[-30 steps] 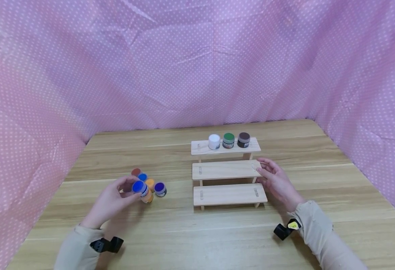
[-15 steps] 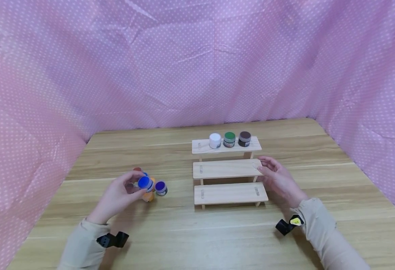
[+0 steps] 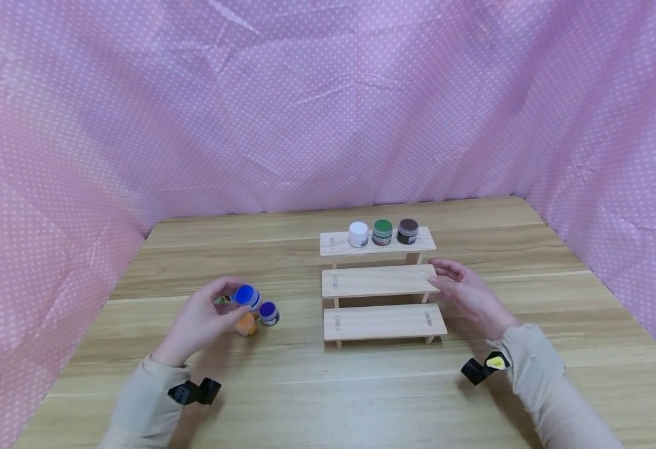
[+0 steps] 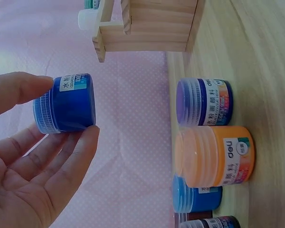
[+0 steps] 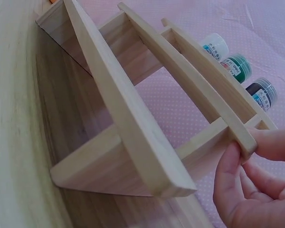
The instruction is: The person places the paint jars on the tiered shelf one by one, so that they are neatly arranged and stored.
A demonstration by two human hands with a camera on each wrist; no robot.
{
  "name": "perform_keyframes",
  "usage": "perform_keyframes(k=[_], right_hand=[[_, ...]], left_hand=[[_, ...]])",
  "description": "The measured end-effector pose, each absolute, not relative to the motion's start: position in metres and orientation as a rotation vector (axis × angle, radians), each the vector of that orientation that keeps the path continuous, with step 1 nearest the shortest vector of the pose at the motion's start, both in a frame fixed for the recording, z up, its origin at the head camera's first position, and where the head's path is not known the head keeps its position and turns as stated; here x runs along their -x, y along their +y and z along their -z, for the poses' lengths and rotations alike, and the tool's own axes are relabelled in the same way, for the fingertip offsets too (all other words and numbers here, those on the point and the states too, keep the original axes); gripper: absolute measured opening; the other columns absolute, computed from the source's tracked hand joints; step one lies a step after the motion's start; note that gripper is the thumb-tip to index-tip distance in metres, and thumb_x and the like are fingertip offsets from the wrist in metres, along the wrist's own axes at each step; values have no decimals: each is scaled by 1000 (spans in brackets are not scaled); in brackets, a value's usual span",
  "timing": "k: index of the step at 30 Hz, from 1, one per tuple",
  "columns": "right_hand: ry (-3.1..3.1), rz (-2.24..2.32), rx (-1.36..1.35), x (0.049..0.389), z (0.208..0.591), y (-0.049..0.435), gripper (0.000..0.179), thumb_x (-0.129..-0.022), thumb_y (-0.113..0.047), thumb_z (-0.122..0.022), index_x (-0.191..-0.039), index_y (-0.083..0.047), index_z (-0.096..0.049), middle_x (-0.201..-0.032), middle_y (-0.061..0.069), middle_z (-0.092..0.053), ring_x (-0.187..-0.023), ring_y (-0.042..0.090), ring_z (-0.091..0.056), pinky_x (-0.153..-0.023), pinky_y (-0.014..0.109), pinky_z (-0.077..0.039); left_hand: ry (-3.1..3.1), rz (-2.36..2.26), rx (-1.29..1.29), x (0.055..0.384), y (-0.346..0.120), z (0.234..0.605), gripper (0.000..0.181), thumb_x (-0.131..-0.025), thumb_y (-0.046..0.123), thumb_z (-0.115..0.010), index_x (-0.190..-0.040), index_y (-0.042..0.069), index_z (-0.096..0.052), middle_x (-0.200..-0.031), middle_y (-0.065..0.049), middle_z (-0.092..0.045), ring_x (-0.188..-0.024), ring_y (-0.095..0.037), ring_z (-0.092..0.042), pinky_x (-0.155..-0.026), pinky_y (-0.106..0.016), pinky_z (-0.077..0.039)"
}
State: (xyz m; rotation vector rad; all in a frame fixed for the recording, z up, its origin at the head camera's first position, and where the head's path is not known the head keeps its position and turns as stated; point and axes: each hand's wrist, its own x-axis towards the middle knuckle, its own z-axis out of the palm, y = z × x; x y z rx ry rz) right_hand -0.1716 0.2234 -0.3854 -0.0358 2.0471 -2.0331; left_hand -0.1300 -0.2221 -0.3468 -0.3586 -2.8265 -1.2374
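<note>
Between thumb and fingers my left hand (image 3: 201, 320) pinches a blue paint jar (image 4: 73, 104), held above the table. Below it stand a purple paint jar (image 4: 204, 102), an orange paint jar (image 4: 218, 156) and a lighter blue paint jar (image 4: 197, 194), with others partly cut off in the left wrist view. A three-step wooden rack (image 3: 381, 282) stands to the right. My right hand (image 3: 468, 296) grips the right end of its middle step with thumb and fingers. On the top step sit a white jar (image 3: 358, 234), a green jar (image 3: 382, 232) and a dark brown jar (image 3: 408, 231).
The wooden table (image 3: 384, 393) extends around the rack and jars. A pink dotted cloth (image 3: 328, 112) hangs behind the table and along both sides.
My left hand has lifted the blue jar slightly and carried it a little to the right, above the other jars. The right hand stays at the rack.
</note>
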Motion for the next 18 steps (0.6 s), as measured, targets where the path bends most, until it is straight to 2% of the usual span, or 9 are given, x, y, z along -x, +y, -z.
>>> perform_keyframes(k=[12,18], right_hand=[[2105,1998,-34,171,384,223,65,-90,-14,-59,-141,6,-24,-110,-10,-49,-90,-1,-57,-84,19,-53],[2136,1983,-39,170,385,221,65,-90,-15,-60,-141,6,-25,-111,-10,-49,-91,-2,-57,-84,18,-53]], left_hand=[[-2775,1293,350,143,-207,338,39,-83,16,-70,-119,8,-57,-115,-11,-63,-103,-25,-62,-83,-34,-56],[-2718,1409,399,149,-195,331,40,-83,16,-69,-120,6,-56,-116,-12,-61,-105,-25,-61,-82,-27,-56]])
